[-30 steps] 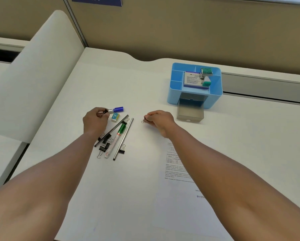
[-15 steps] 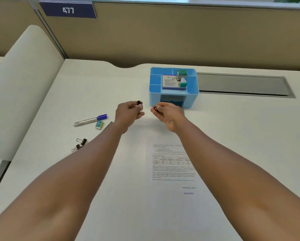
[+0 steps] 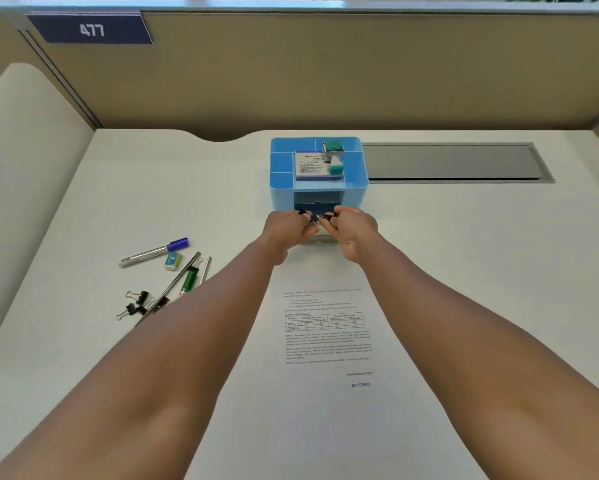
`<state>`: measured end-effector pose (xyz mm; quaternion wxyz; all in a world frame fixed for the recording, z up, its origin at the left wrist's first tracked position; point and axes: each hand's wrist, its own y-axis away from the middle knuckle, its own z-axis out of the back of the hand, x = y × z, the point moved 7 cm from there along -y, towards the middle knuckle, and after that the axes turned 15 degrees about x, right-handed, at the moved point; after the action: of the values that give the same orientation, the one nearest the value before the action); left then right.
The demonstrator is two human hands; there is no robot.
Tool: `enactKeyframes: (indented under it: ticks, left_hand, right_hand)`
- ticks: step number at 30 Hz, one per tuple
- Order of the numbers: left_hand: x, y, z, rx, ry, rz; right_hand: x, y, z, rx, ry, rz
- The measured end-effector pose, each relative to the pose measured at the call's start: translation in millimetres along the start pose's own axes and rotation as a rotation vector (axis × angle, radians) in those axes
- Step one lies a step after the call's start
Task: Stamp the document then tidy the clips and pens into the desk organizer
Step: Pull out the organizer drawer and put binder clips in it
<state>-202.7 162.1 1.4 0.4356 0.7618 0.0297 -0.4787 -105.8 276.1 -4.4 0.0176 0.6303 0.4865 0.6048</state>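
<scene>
Here both hands pinch binder clips at organizer

A light-blue plastic desk organizer stands upright at the tabletop's rear. Small black binder clips are held at its front opening. A white printed document lies flat. Loose black clips and pens lie left.

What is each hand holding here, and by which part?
Each hand, left hand and right hand, pinches a black binder clip at its fingertips; the exact part is unclear.
</scene>
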Motion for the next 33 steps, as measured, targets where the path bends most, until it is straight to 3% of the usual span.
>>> enactKeyframes:
  ticks: [3,5,8,14,18,21,25,33]
  left_hand:
    - [1,-1,-1,-0.020,-0.007,0.031]
    - [1,-2,0,-0.022,-0.036,0.029]
    - [-4,-1,4,-0.013,0.002,-0.025]
    - [-6,10,30,-0.092,0.086,-0.020]
    - [-2,19,51,-0.106,0.132,-0.045]
    - [4,27,68,-0.127,0.163,-0.069]
    - [12,39,89,-0.146,0.123,-0.114]
    - [35,70,139,-0.246,-0.032,-0.105]
  right_hand:
    - [1,-4,-2,0.053,0.080,0.026]
    - [2,-3,2,-0.003,0.169,0.001]
    - [2,-4,-1,0.070,0.107,0.025]
    - [-1,-1,8,-0.104,0.208,-0.021]
    - [8,2,8,-0.144,0.446,0.000]
    - [6,2,-3,-0.014,0.318,0.063]
    - [-5,12,-18,-0.059,0.229,0.018]
    - [-37,30,-82,0.184,0.417,0.068]
